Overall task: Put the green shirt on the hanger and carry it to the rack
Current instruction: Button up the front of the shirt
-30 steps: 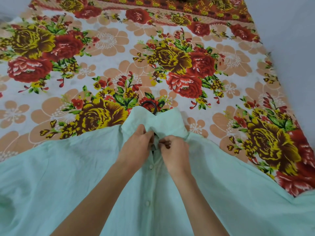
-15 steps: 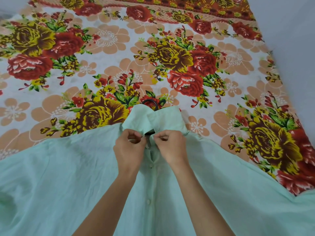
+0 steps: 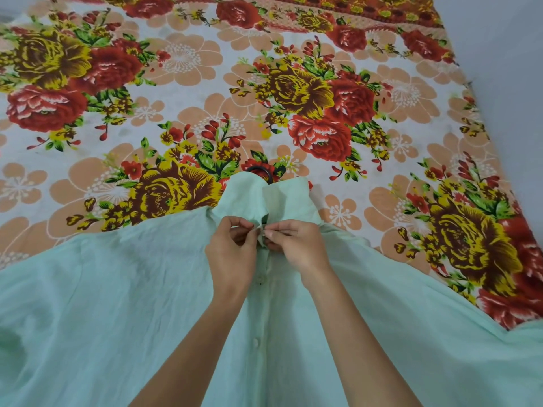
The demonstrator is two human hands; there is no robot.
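Green shirt spread flat on a floral bedsheet, both hands working right under the collar

So the shirt's lying front-up across the near half of the bed, and the dark hook of the hanger pokes out just past the collar, so the rest of the hanger sits hidden inside the shirt. The left hand has its thumb and fingers curled in, pinching the left edge of the front opening. The right hand pinches the opposite edge, fingertips almost touching the other hand's. A row of small pale buttons runs down the front between the forearms. The sheet is big red and yellow roses on peach blossoms, with a plain grey wall along the right.
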